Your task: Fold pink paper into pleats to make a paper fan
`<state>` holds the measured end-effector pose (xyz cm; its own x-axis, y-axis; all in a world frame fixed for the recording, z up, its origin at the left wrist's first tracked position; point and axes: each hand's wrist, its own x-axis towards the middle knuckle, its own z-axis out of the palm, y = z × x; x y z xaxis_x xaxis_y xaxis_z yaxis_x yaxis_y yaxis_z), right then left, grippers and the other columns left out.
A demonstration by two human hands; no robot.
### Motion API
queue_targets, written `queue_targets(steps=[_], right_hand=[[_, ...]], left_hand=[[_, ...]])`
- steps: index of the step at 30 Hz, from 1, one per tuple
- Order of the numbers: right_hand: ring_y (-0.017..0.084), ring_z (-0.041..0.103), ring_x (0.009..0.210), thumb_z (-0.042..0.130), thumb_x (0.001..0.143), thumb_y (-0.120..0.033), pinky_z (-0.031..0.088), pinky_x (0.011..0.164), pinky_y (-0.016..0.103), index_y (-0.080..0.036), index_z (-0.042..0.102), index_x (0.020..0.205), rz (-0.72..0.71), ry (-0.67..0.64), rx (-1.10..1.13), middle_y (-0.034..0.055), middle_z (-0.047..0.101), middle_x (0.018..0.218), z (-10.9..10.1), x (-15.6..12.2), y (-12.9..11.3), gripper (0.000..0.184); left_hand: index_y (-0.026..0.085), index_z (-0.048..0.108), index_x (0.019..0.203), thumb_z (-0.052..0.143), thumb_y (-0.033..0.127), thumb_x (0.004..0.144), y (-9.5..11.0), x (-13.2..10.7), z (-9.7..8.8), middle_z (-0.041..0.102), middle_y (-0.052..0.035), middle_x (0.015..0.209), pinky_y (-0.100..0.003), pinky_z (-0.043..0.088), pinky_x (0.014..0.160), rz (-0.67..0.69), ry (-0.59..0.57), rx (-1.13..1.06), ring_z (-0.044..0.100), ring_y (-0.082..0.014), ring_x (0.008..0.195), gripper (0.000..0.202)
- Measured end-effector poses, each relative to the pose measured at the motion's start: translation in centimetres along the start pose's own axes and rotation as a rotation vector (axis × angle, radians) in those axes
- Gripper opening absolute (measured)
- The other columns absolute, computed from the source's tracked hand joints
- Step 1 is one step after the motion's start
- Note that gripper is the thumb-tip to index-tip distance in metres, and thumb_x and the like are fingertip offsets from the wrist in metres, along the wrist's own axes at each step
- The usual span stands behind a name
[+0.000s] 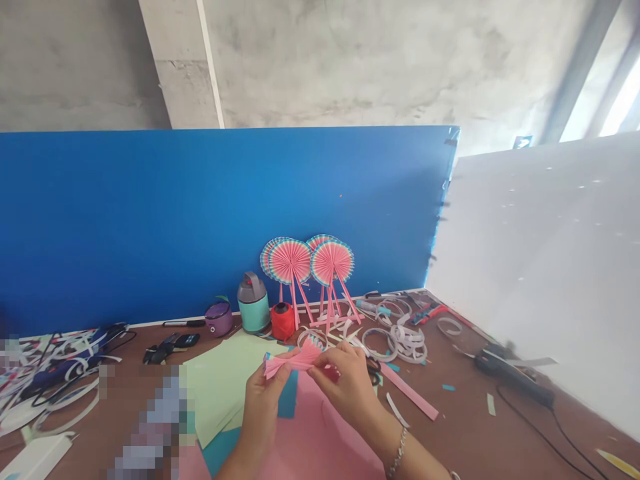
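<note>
Both of my hands pinch a pleated pink paper strip (295, 360) above the table. My left hand (263, 400) grips its left end with closed fingers. My right hand (345, 387), a bracelet on its wrist, holds the right end near the middle fold. Under the hands lie a pink sheet (320, 447), a pale green sheet (225, 380) and a blue sheet (289, 399). Several finished pink paper fans (293, 261) on sticks lean against the blue partition (150, 220).
A red thread spool (283, 321), a teal bottle (253, 303) and a purple container (219, 318) stand by the partition. Curled white paper strips (405, 340) lie at the right, a black glue gun (510, 373) with cord farther right, cables (60, 373) at left. A white board (550, 267) walls the right.
</note>
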<state>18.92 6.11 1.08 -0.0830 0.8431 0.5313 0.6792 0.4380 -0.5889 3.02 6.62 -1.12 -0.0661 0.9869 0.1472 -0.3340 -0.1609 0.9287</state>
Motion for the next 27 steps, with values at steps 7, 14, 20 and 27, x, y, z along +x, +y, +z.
queue_targets(steps=[7,14,20,27], right_hand=[[0.019,0.055,0.078,0.069,0.073,-0.02,0.035,0.076,0.035,-0.022,0.061,0.079,-0.081,-0.101,0.05,-0.0007,0.064,0.075,-0.9,0.4,0.2,0.01],[0.02,0.058,0.08,0.062,0.076,-0.015,0.037,0.079,0.036,-0.023,0.06,0.076,-0.069,-0.052,0.039,-0.0009,0.064,0.075,-1.2,0.7,0.7,0.008],[0.018,0.058,0.078,0.06,0.079,-0.017,0.038,0.078,0.035,-0.023,0.059,0.077,-0.11,-0.02,0.007,-0.0014,0.064,0.072,-1.2,0.7,0.8,0.007],[0.02,0.059,0.076,0.057,0.083,-0.024,0.036,0.075,0.034,-0.023,0.058,0.074,-0.088,0.0,-0.052,0.0008,0.066,0.074,-0.9,0.6,1.0,0.009]], left_hand=[[0.016,0.072,0.092,0.076,0.038,0.065,1.3,0.2,0.3,0.072,-0.0081,0.096,-0.036,0.047,0.092,0.009,0.065,-0.071,0.061,-0.0271,0.104,0.035],[0.015,0.073,0.086,0.079,0.041,0.06,1.7,0.7,-0.3,0.072,-0.0089,0.095,-0.039,0.048,0.093,0.001,0.111,-0.101,0.062,-0.0273,0.102,0.037],[0.015,0.073,0.084,0.079,0.043,0.06,1.8,0.6,-0.2,0.072,-0.0095,0.094,-0.039,0.049,0.092,0.003,0.098,-0.074,0.061,-0.0284,0.103,0.037],[0.015,0.073,0.084,0.078,0.042,0.061,1.9,0.5,-0.2,0.073,-0.0094,0.093,-0.041,0.049,0.091,0.011,0.062,-0.089,0.063,-0.0285,0.1,0.036]])
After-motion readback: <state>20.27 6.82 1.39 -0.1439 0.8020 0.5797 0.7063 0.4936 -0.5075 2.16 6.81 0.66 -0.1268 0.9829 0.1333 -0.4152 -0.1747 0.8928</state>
